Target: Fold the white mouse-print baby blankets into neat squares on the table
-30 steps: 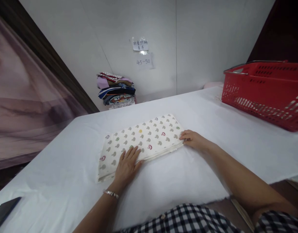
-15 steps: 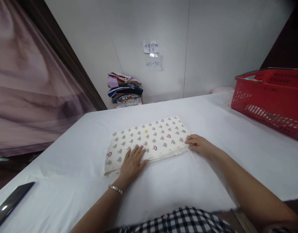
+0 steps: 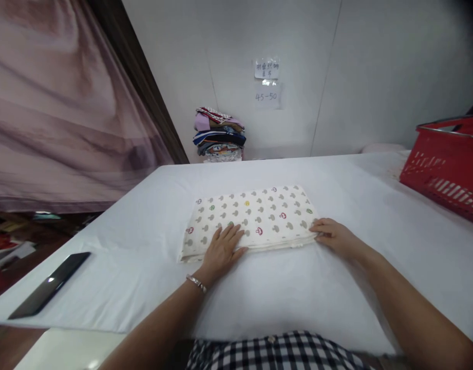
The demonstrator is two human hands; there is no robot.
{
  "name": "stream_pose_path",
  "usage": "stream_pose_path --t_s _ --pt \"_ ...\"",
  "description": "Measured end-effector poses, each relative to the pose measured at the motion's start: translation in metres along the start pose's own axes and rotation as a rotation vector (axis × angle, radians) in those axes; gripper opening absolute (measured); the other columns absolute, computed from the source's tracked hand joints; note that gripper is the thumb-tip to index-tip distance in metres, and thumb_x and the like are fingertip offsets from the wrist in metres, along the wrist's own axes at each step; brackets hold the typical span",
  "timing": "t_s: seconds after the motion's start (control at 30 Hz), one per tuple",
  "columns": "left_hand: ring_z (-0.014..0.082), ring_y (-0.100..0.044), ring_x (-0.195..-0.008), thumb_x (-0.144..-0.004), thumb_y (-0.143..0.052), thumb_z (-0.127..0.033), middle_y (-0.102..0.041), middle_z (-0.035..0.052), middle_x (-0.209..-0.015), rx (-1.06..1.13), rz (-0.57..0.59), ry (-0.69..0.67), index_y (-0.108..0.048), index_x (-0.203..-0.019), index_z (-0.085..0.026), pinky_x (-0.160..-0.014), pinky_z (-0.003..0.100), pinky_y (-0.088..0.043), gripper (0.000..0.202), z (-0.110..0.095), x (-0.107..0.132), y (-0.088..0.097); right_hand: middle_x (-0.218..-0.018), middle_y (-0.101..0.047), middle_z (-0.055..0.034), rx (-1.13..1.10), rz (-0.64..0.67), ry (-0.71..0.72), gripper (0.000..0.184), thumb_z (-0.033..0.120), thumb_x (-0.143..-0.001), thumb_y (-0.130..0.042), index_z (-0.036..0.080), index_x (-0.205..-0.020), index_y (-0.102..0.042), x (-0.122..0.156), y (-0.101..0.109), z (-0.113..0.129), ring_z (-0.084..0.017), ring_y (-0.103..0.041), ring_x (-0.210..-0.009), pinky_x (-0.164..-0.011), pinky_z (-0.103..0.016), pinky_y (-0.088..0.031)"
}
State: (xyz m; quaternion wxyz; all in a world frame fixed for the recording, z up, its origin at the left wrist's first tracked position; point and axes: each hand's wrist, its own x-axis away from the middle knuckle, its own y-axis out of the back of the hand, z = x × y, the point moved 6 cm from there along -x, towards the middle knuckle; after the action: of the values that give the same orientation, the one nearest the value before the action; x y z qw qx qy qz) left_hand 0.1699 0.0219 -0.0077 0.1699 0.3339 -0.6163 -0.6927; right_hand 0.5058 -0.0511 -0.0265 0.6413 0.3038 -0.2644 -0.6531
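Note:
A folded cream cloth (image 3: 255,216) printed with small mushrooms lies flat in the middle of the white table (image 3: 336,288). My left hand (image 3: 223,249) rests flat on its near left part, fingers stretched out; a bracelet is on that wrist. My right hand (image 3: 332,235) pinches the cloth's near right corner, fingers curled together.
A dark phone (image 3: 49,283) lies near the table's left edge. A red plastic basket (image 3: 448,167) stands at the far right. A stack of folded clothes (image 3: 220,136) sits against the back wall under two paper notes (image 3: 267,82). A pinkish curtain (image 3: 59,103) hangs at the left.
The view has swung left, so the basket slid toward the right edge and the phone came fully into sight. Both hands keep their places on the cloth.

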Motion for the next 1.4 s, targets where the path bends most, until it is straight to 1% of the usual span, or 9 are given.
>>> stream_pose_path --t_s 0.37,0.53,0.77,1.0,1.2,1.3,1.4 --pt "0.0232 -0.031 -0.131 -0.09 -0.033 -0.05 -0.04 0.0047 -0.141 0.017 -0.004 0.006 -0.042 -0.132 -0.024 -0.108 0.047 -0.021 0.051 -0.0007 0.0009 -0.0023 -0.117 -0.054 -0.005 0.029 0.015 0.012 0.03 0.036 -0.076 -0.054 0.028 -0.101 -0.067 -0.001 -0.0002 -0.0016 -0.022 -0.057 -0.09 -0.082 -0.04 -0.048" --pt "0.0231 -0.031 -0.131 -0.09 -0.032 -0.05 -0.04 0.0036 -0.141 0.015 0.007 0.014 -0.042 -0.132 -0.024 -0.108 0.048 -0.022 0.05 -0.0016 0.001 -0.0005 -0.118 -0.053 -0.0046 0.034 0.004 0.004 0.03 0.035 -0.076 -0.054 0.028 -0.102 -0.067 -0.001 -0.0001 -0.0036 -0.021 -0.058 -0.087 -0.079 -0.038 -0.049" --pt "0.0236 -0.032 -0.131 -0.09 -0.032 -0.05 -0.041 0.0046 -0.14 0.021 0.012 0.021 -0.042 -0.132 -0.023 -0.108 0.048 -0.022 0.051 -0.0017 0.0008 0.0004 -0.119 -0.053 -0.0053 0.055 0.005 0.013 0.032 0.037 -0.076 -0.054 0.027 -0.103 -0.067 -0.0004 0.0006 0.0003 -0.023 -0.057 -0.095 -0.084 -0.038 -0.047" --pt "0.0239 -0.03 -0.132 -0.09 -0.031 -0.05 -0.04 0.0044 -0.141 0.02 0.03 0.024 -0.041 -0.133 -0.023 -0.108 0.048 -0.021 0.052 -0.0016 0.001 -0.0008 -0.118 -0.053 -0.0063 0.056 0.021 0.038 0.032 0.036 -0.076 -0.054 0.026 -0.103 -0.067 -0.0007 -0.0006 0.0001 -0.022 -0.057 -0.092 -0.083 -0.037 -0.047" --pt "0.0233 -0.032 -0.131 -0.09 -0.032 -0.05 -0.041 0.0042 -0.14 0.025 0.005 0.022 -0.043 -0.132 -0.023 -0.108 0.046 -0.022 0.051 -0.0015 0.0012 0.0003 -0.121 -0.051 -0.006 0.04 0.037 0.008 0.034 0.036 -0.075 -0.054 0.026 -0.105 -0.066 -0.001 -0.0001 -0.0004 -0.022 -0.055 -0.094 -0.083 -0.037 -0.046" --pt "0.0233 -0.032 -0.131 -0.09 -0.033 -0.05 -0.041 0.0046 -0.14 0.015 -0.006 0.012 -0.043 -0.132 -0.023 -0.108 0.046 -0.022 0.05 -0.0012 0.0007 0.001 -0.121 -0.05 -0.0061 0.028 0.067 0.018 0.034 0.035 -0.077 -0.054 0.025 -0.108 -0.065 -0.0008 0.0007 0.0032 -0.021 -0.054 -0.094 -0.083 -0.035 -0.046" --pt "0.0238 -0.032 -0.131 -0.089 -0.034 -0.05 -0.041 0.0046 -0.14 0.001 0.008 0.003 -0.043 -0.131 -0.023 -0.108 0.046 -0.022 0.051 -0.0004 -0.0006 0.0006 -0.12 -0.05 -0.0065 0.012 0.074 0.034 0.035 0.03 -0.076 -0.054 0.025 -0.109 -0.064 -0.0009 0.0018 0.0057 -0.021 -0.054 -0.096 -0.083 -0.035 -0.045"
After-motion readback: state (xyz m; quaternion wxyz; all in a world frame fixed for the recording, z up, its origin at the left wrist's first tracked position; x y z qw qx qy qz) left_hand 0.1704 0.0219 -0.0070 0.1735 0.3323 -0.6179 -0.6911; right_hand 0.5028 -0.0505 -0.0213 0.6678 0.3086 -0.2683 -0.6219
